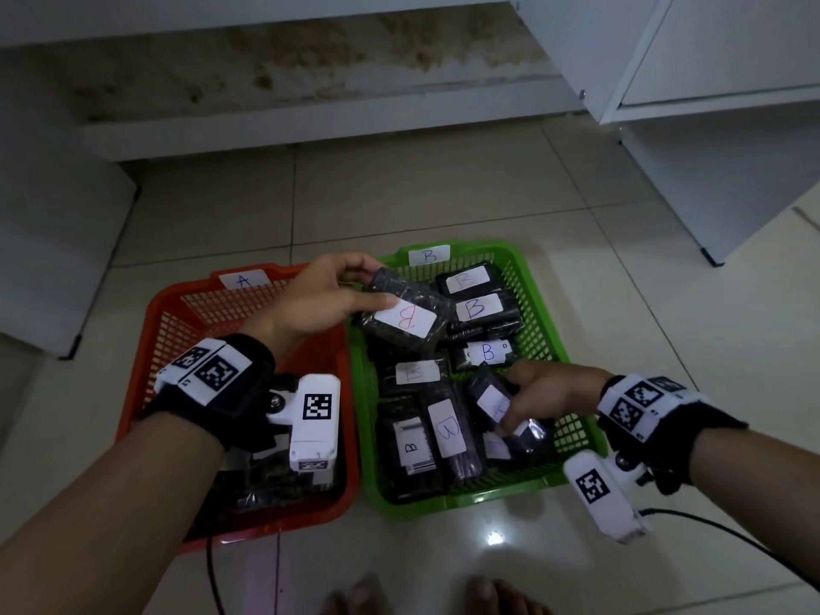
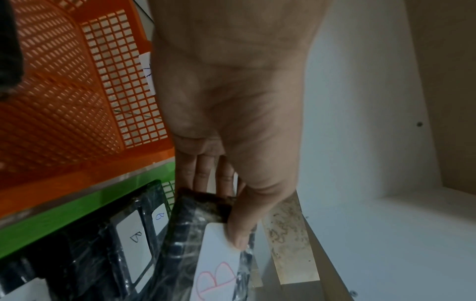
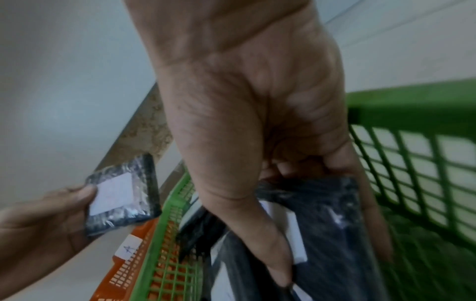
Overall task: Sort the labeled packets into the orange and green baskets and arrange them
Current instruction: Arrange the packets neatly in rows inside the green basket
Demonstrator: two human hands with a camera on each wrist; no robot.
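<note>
Left hand (image 1: 317, 299) pinches a black plastic-wrapped packet with white label (red "B") (image 1: 404, 316) above the green mesh basket (image 1: 539, 295); right hand (image 1: 548, 392) grips another dark wrapped packet (image 1: 492, 399) inside it.

Orange basket (image 1: 146, 348); green basket (image 1: 539, 295); black packets (image 1: 410, 459).

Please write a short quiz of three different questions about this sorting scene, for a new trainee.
1. True or false: the left hand holds a packet with a red B.
2. The letter on the green basket tag is: (a) A (b) B (c) C
3. Fill in: the right hand has its grip on a packet inside the ____ basket.

Key: 1 true; 2 b; 3 green.
</note>
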